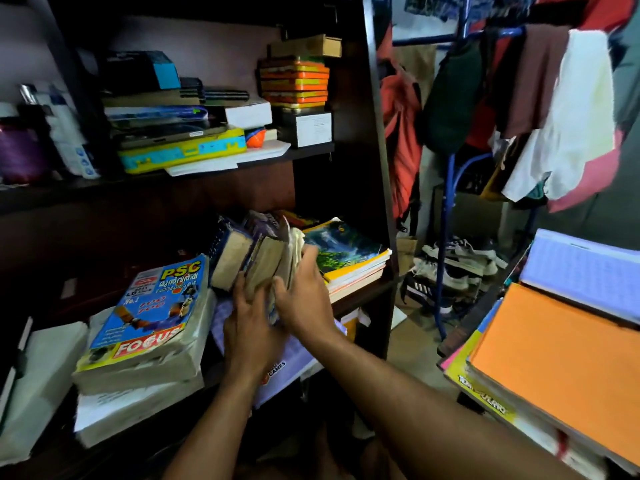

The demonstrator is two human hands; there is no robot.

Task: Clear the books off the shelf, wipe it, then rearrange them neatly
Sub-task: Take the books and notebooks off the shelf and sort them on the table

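On the dark wooden shelf (360, 296) a few thick books (242, 251) stand leaning, their yellowed page edges toward me. My left hand (249, 327) grips the leaning books from the left, fingers curled on the page edges. My right hand (304, 292) holds the rightmost of those books (291, 254), thumb on one side and fingers on the other. A flat stack with a blue-green cover (346, 251) lies at the shelf's right end. At the left lies a thick PSC Focus book (152, 317) on top of white books (114, 410).
The upper shelf (311, 150) holds boxes, an orange stack (294, 81) and a yellow-blue case (180, 154). A pile of books with an orange cover (561, 358) sits at the right. Clothes hang on a blue rack (446, 216) with shoes beneath.
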